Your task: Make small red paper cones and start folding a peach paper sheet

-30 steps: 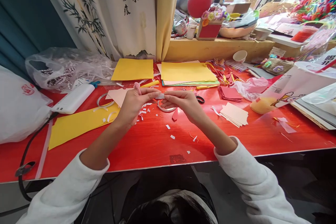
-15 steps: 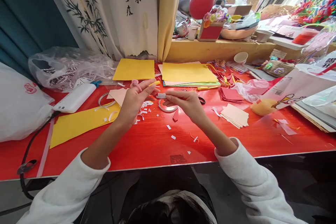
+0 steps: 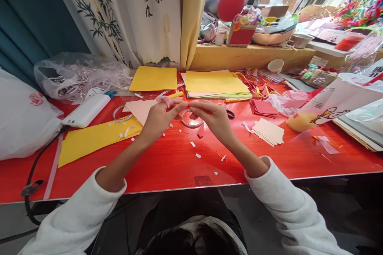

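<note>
My left hand [image 3: 163,119] and my right hand [image 3: 214,121] meet above the middle of the table, thumbs and index fingers pinched together tip to tip. Whatever lies between the fingertips is hidden. A fluffy pink band [image 3: 163,101] sits on the fingers of my left hand. Just beyond them shows a yellow stick-like piece [image 3: 176,95]; whether it is held I cannot tell. Below the hands lie a roll of clear tape [image 3: 192,124], a small red paper piece [image 3: 201,131] and white paper scraps [image 3: 193,144]. A black scissors handle [image 3: 230,114] peeks out past my right hand.
Yellow paper sheets [image 3: 154,79] and a coloured paper stack [image 3: 215,83] lie at the back. Pale cards [image 3: 268,131], red cards [image 3: 263,108] and a tilted drink cup [image 3: 326,99] are on the right. Plastic bags [image 3: 24,119] and a white box-shaped device [image 3: 86,113] are left.
My left hand has turned and come right so its fingertips meet the right ones. The small white strip seen in my right fingers is now hidden.
</note>
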